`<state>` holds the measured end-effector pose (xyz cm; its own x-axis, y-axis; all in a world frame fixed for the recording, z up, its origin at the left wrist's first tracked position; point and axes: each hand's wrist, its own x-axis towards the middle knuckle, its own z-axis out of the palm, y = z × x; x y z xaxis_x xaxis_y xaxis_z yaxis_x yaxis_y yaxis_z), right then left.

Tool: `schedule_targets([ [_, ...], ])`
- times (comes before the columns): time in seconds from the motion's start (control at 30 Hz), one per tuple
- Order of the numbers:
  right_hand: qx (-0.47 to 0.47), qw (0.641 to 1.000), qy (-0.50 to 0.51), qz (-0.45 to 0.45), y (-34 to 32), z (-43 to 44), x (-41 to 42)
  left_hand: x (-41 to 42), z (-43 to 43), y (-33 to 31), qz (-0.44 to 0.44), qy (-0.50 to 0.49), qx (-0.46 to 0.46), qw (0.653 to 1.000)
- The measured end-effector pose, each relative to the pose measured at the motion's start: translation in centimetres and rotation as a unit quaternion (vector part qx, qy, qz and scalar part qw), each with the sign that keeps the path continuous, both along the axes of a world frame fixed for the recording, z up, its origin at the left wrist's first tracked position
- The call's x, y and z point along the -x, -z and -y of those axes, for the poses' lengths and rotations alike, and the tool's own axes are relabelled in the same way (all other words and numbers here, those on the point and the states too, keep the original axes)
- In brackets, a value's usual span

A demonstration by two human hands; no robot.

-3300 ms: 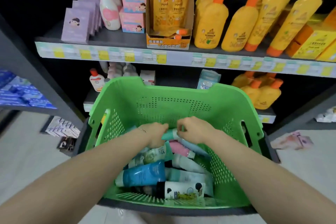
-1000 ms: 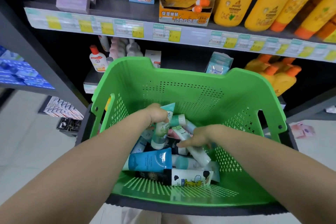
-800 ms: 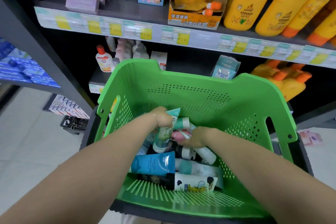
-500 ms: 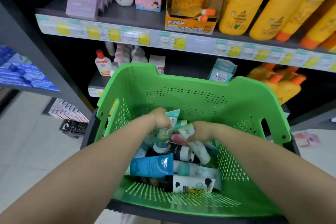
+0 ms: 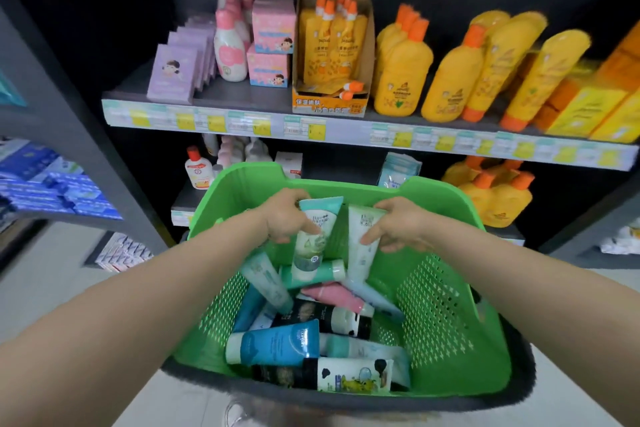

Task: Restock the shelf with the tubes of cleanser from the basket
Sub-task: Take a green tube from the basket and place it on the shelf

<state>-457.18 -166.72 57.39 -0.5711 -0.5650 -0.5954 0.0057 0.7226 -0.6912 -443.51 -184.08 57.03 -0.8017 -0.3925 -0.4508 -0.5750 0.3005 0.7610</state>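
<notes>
Left hand [image 5: 284, 218] grips teal tube [image 5: 313, 236]; right hand [image 5: 398, 225] (seemingly) white tube [image 5: 360, 243].

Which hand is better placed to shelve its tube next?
Left, probably: the left hand grips a teal-topped tube nearer bare shelf; yellow bottles crowd it above the right hand and its white tube.

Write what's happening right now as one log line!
left hand: grips teal-topped tube | right hand: grips white tube | place: over green basket | shelf: not yet reached
</notes>
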Motion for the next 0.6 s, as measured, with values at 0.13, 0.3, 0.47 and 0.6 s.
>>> schedule_targets([
  [0.13, 0.049, 0.996, 0.031, -0.062, -2.3, -1.1, 0.0, -0.8, -0.1, -2.1, -0.071, -0.036, -0.045, 0.996],
  [0.3, 0.129, 0.988, 0.045, -0.068, -5.8, -2.4, 0.0, -1.3, -0.6, -5.7, -0.132, -0.068, -0.069, 0.987],
  [0.47, 0.188, 0.977, 0.027, -0.095, -9.3, -2.8, 0.1, -1.3, -0.7, -9.5, -0.202, -0.088, -0.115, 0.969],
  [0.6, 0.242, 0.96, 0.03, -0.141, -12.5, -2.6, -0.3, -1.0, -0.8, -12.4, -0.272, -0.1, -0.131, 0.948],
])
